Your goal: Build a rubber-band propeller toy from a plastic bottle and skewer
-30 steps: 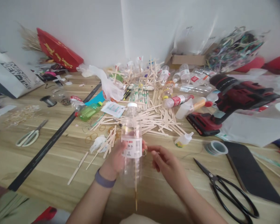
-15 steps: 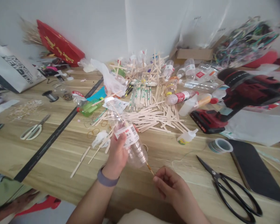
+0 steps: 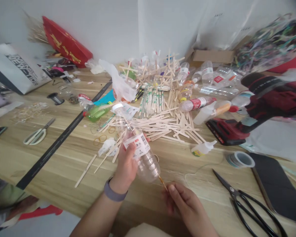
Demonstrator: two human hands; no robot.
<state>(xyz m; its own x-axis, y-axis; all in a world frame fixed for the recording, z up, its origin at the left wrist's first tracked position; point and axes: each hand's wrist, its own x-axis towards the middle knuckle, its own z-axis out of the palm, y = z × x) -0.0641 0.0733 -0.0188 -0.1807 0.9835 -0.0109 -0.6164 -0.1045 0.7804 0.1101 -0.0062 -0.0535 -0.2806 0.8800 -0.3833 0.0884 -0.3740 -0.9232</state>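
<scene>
A clear plastic bottle (image 3: 148, 164) with a white label and white cap is tilted above the table, its cap pointing away from me. Wrapped around its middle, my left hand (image 3: 128, 161) grips it, a purple band on the wrist. My right hand (image 3: 181, 197) is closed near the bottle's base, pinching a thin wooden stick (image 3: 162, 181). The stick meets the base, and a thin line shows through the clear plastic toward the neck. Whether that line is the same stick I cannot tell for sure.
Flat wooden sticks (image 3: 162, 126) lie piled behind the bottle. Black scissors (image 3: 234, 194), a dark phone-like slab (image 3: 278, 184), a tape or thread spool (image 3: 240, 159), a glue bottle (image 3: 203, 148) and a red-black power drill (image 3: 236, 128) stand right. White-handled scissors (image 3: 37, 135) lie left.
The view has shifted slightly, so the whole scene sits a little to the right. Both hands keep their grips; the right fingers have turned a little around the stick.
</scene>
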